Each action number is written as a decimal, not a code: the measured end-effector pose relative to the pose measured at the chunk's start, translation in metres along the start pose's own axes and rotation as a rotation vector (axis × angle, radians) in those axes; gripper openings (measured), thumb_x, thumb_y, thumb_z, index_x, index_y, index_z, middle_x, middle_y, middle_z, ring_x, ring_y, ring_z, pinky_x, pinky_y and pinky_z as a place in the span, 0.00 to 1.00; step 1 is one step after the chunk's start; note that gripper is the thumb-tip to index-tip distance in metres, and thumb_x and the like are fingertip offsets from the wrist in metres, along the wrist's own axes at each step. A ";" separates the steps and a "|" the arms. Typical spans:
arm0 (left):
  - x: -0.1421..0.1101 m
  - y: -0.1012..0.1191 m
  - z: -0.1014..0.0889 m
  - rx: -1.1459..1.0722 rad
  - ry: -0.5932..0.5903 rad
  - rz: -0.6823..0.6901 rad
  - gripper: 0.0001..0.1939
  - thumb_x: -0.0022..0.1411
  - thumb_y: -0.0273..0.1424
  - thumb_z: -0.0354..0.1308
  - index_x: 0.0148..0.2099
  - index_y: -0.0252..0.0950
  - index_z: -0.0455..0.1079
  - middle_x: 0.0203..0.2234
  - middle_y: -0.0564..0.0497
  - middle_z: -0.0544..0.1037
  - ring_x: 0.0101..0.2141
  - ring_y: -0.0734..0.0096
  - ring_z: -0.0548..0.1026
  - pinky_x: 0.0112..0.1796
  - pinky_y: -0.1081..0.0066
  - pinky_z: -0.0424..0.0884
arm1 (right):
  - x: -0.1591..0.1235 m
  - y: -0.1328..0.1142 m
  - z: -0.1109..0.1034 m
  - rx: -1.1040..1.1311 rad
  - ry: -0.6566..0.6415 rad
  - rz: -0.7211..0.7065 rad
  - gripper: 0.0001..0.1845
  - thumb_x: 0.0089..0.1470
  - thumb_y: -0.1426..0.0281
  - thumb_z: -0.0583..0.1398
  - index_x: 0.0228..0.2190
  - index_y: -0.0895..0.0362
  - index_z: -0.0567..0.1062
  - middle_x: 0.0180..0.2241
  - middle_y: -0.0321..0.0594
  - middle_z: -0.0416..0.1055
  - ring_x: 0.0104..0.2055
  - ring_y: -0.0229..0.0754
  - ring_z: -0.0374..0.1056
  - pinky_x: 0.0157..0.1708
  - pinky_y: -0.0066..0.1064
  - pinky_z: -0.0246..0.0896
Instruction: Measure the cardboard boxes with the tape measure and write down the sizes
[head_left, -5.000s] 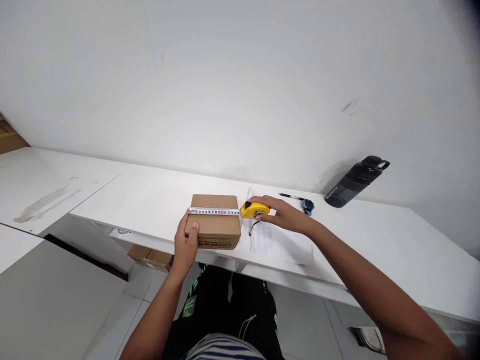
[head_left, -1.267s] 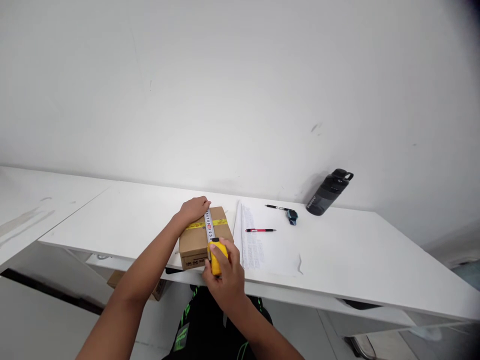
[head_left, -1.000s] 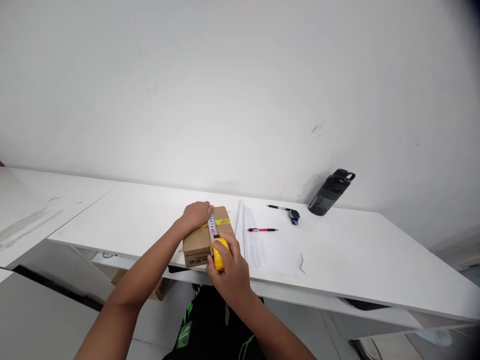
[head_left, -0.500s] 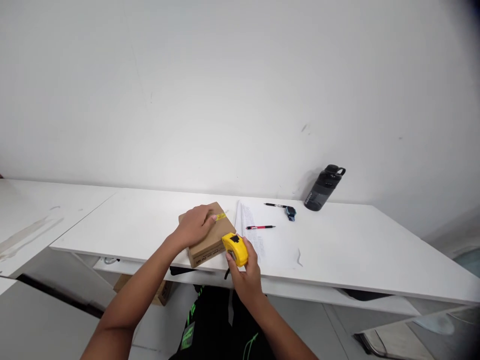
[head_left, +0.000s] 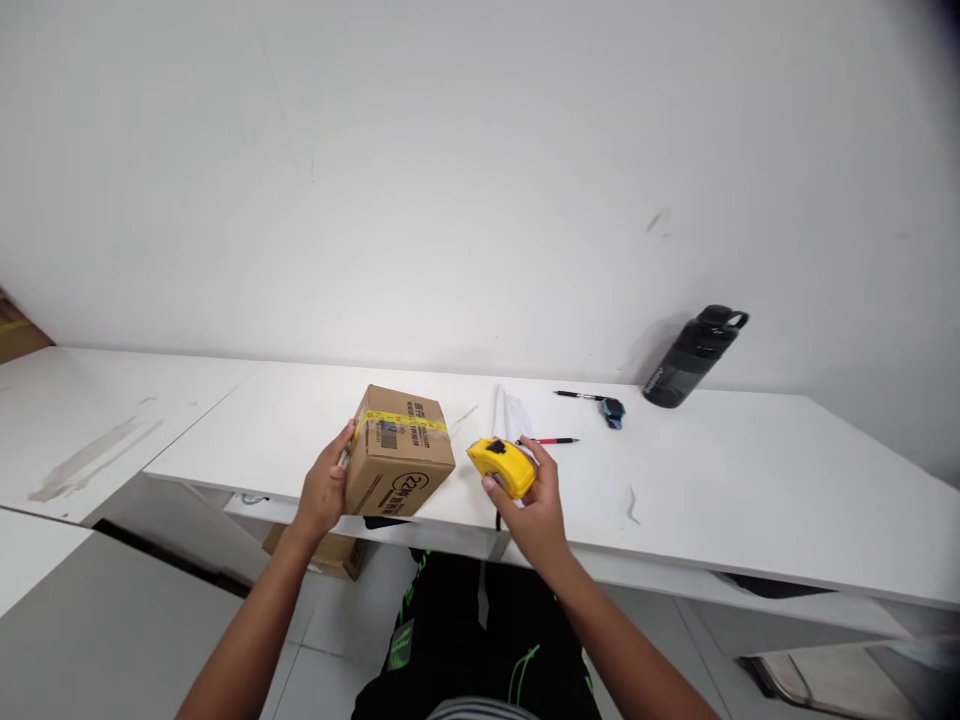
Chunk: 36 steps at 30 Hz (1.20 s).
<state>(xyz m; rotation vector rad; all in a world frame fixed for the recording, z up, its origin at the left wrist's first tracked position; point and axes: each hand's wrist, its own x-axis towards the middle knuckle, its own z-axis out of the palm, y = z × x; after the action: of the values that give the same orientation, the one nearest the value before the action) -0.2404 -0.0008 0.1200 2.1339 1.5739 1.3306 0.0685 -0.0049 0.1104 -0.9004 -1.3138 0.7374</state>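
Observation:
A small brown cardboard box [head_left: 401,455] with yellow tape across its top stands tipped up on the near edge of the white table [head_left: 720,470]. My left hand [head_left: 325,490] grips the box's left side with fingers closed on it. To the right of the box, my right hand [head_left: 529,500] holds a yellow tape measure [head_left: 501,466], its blade drawn in. A narrow gap separates the tape measure from the box.
A sheet of paper [head_left: 517,420] with writing lies behind the tape measure, with a red pen [head_left: 547,441] on it. Farther back are a black pen [head_left: 577,396], a small blue object [head_left: 613,411] and a dark water bottle [head_left: 694,345] by the wall. Cardboard boxes [head_left: 322,550] sit under the table.
The tape blade that lay across the box's top has drawn back into its case. My left hand has tipped the box up onto an edge, and my right hand moved right.

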 end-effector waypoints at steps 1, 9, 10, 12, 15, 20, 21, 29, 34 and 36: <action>-0.006 -0.007 0.007 0.025 0.028 -0.028 0.42 0.64 0.59 0.30 0.68 0.40 0.56 0.64 0.44 0.63 0.63 0.52 0.60 0.62 0.55 0.55 | 0.007 -0.004 0.000 0.011 -0.026 0.005 0.37 0.53 0.60 0.64 0.59 0.52 0.55 0.52 0.53 0.69 0.49 0.50 0.73 0.47 0.46 0.73; -0.001 0.024 0.052 -0.375 0.345 -0.125 0.38 0.64 0.59 0.33 0.64 0.42 0.58 0.62 0.42 0.63 0.60 0.53 0.63 0.57 0.56 0.63 | 0.082 -0.048 0.019 -0.108 -0.397 -0.187 0.26 0.54 0.59 0.63 0.52 0.49 0.64 0.55 0.46 0.67 0.54 0.48 0.68 0.50 0.42 0.69; 0.002 0.034 0.053 -0.425 0.357 -0.145 0.36 0.64 0.59 0.36 0.64 0.43 0.57 0.63 0.43 0.61 0.61 0.53 0.63 0.58 0.56 0.63 | 0.092 -0.052 0.026 -0.148 -0.444 -0.201 0.27 0.54 0.58 0.63 0.53 0.49 0.64 0.54 0.45 0.68 0.52 0.48 0.69 0.48 0.41 0.70; 0.008 0.052 0.055 -0.490 0.296 -0.232 0.32 0.64 0.53 0.47 0.65 0.44 0.54 0.66 0.45 0.57 0.62 0.53 0.62 0.59 0.56 0.62 | 0.108 -0.058 0.043 -0.242 -0.554 -0.217 0.29 0.55 0.58 0.62 0.56 0.50 0.62 0.51 0.44 0.70 0.48 0.47 0.71 0.45 0.39 0.70; 0.011 0.065 0.064 -0.526 0.354 -0.317 0.26 0.65 0.43 0.52 0.62 0.43 0.56 0.65 0.44 0.58 0.63 0.55 0.59 0.61 0.57 0.59 | 0.121 -0.060 0.074 -0.401 -0.793 -0.313 0.33 0.57 0.56 0.59 0.60 0.50 0.58 0.51 0.44 0.72 0.48 0.48 0.70 0.45 0.41 0.68; 0.008 0.058 0.076 -0.640 0.450 -0.319 0.32 0.64 0.37 0.55 0.66 0.44 0.48 0.66 0.43 0.56 0.65 0.57 0.57 0.63 0.56 0.56 | 0.121 -0.060 0.106 -0.475 -1.000 -0.484 0.26 0.63 0.55 0.53 0.59 0.50 0.62 0.49 0.45 0.72 0.50 0.48 0.67 0.48 0.42 0.63; 0.007 0.056 0.076 -0.660 0.468 -0.323 0.33 0.63 0.37 0.55 0.67 0.44 0.47 0.66 0.43 0.56 0.65 0.57 0.56 0.63 0.56 0.56 | 0.122 -0.060 0.108 -0.475 -1.027 -0.492 0.26 0.62 0.55 0.53 0.59 0.50 0.63 0.48 0.45 0.72 0.49 0.48 0.67 0.47 0.42 0.63; 0.005 0.059 0.072 -0.571 0.401 -0.368 0.27 0.65 0.35 0.53 0.65 0.43 0.59 0.65 0.46 0.61 0.64 0.56 0.59 0.62 0.57 0.58 | 0.145 -0.063 0.089 -0.499 -1.240 -0.435 0.26 0.59 0.61 0.58 0.58 0.44 0.63 0.52 0.39 0.71 0.50 0.48 0.67 0.47 0.41 0.62; 0.006 0.064 0.070 -0.462 0.389 -0.319 0.20 0.64 0.31 0.51 0.57 0.39 0.71 0.64 0.48 0.63 0.64 0.57 0.60 0.63 0.59 0.58 | 0.150 -0.068 0.052 -0.586 -1.229 -0.341 0.25 0.59 0.60 0.57 0.57 0.45 0.63 0.53 0.39 0.71 0.51 0.48 0.67 0.48 0.41 0.63; 0.006 0.065 0.069 -0.473 0.379 -0.326 0.20 0.64 0.31 0.51 0.56 0.39 0.71 0.64 0.47 0.63 0.64 0.57 0.60 0.62 0.59 0.59 | 0.150 -0.066 0.036 -0.623 -1.193 -0.312 0.25 0.59 0.58 0.57 0.57 0.44 0.64 0.53 0.39 0.71 0.51 0.48 0.67 0.47 0.41 0.63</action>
<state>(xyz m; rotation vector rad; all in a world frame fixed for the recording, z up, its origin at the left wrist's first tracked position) -0.1455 0.0006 0.1213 1.3448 1.4499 1.8304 0.0493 0.0985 0.2413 -0.6674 -2.7791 0.6147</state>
